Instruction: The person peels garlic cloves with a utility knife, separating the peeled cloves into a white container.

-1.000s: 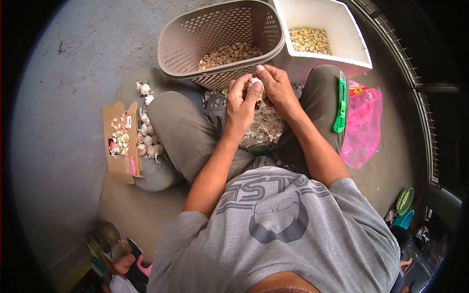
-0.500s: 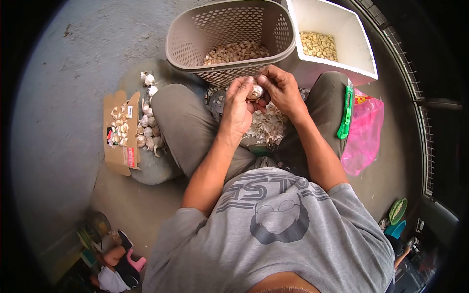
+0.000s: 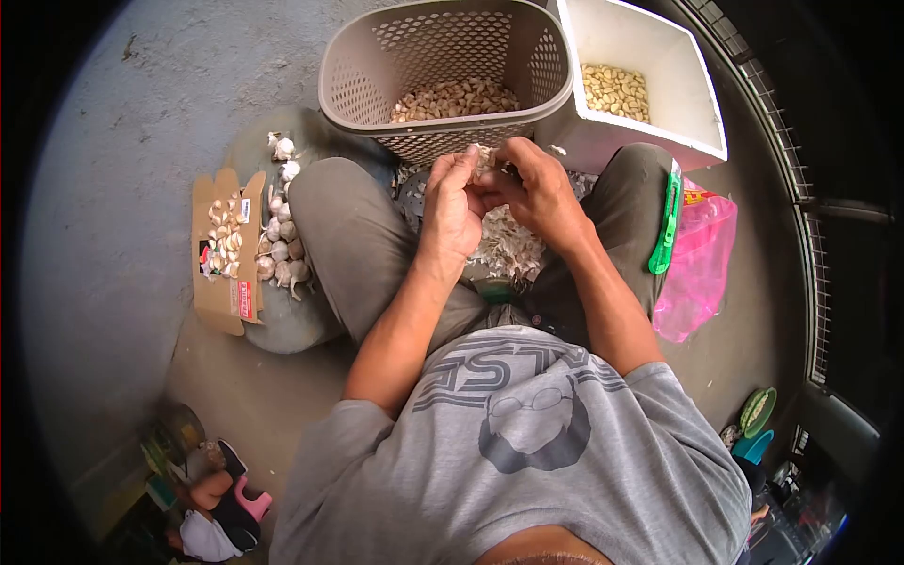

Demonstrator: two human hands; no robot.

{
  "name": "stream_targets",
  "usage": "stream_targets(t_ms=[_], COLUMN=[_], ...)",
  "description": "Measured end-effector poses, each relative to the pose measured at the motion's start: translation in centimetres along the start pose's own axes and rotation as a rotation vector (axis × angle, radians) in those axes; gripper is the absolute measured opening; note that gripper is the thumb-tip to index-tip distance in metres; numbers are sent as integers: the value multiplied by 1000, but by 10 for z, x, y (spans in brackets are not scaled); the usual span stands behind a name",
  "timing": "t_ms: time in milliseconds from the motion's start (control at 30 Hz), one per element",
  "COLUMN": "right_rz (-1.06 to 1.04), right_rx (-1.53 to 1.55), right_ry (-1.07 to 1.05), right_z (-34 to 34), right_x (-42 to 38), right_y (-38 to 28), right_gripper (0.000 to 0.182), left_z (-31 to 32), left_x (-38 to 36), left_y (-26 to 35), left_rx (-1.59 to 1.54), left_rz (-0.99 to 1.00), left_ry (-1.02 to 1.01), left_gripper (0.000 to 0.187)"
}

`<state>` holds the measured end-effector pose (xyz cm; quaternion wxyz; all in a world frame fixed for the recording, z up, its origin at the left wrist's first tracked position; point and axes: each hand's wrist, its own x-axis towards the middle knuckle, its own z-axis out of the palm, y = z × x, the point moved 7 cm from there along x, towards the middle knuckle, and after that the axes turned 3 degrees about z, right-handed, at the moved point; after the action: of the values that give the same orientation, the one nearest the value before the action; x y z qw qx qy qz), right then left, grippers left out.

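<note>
Between my legs, my left hand (image 3: pixel 450 209) and my right hand (image 3: pixel 539 193) meet around a garlic bulb (image 3: pixel 485 160), which my fingers partly cover. Both hands are closed on it, fingertips touching. Loose skins (image 3: pixel 508 247) lie in a pile just below the hands. A flake of skin (image 3: pixel 557 150) shows beside my right hand's knuckles. Beyond the hands stands a grey-brown perforated basket (image 3: pixel 443 127) with cloves (image 3: pixel 457 99) in it. Whole garlic bulbs (image 3: pixel 281 247) lie to the left of my left knee.
A flattened cardboard box (image 3: pixel 223 306) carries garlic cloves at the left. At the upper right is a white foam box (image 3: pixel 650 141) of peeled cloves. A green cutter (image 3: pixel 668 221) rests on my right leg, beside a pink bag (image 3: pixel 702 268). People show at both lower corners.
My right hand has turned over the bulb, hiding more of it. A flake of skin now shows beside that hand.
</note>
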<state>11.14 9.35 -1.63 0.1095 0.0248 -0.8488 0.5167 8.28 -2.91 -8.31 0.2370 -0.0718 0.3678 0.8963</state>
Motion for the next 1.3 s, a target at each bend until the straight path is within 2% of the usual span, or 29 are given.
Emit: stream_targets(t_ms=[67,300,367,400,500,533,633,667,767,867,967,1067,1133,1200,1300], right_rz=[59,196,172,222,-274,-108,25,45,217,196,193,102,162,201,199], right_rx=[190,87,59,2,-246,18,47,25,67,128,452,291,321,357,390], right_ry=[21,172,199,149,170,18,-109,-92,-66,40,99,3,-20,-22,13], right_z=[-3,-21,-28,-27,-20,-10,-1,-3,-4,-5,3,12,15,15,14], right_x=[2,9,8,6,6,5,5,7,7,8,10,9,6,3,2], right_y=[6,30,30,33,6,13,13,10,16,27,35,26,24,17,13], right_gripper=[9,11,14,27,42,49,48,42,41,40,40,40,39,39,40], left_z=[6,16,11,9,5,8,15,18,19,17,19,14,15,14,8], left_x=[0,-2,0,1,2,1,-4,-6,-5,-3,-4,-2,-4,-6,-1], left_y=[-1,-3,-5,-3,2,4,3,3,4,7,12,17,20,14,15], left_rx=[21,22,22,20,73,102,223,239,285,365,524,787,772,516,231], left_rz=[3,-13,-24,-24,-13,-15,-20,-18,21,85,200,415,423,280,246], left_ry=[-10,-118,-116,-97,-110,-140,-190,-187,-126,-77,-52,-7,1,-28,26], left_gripper=[22,31,33,34,39,40,46,46,47,44,38,38,37,34,35])
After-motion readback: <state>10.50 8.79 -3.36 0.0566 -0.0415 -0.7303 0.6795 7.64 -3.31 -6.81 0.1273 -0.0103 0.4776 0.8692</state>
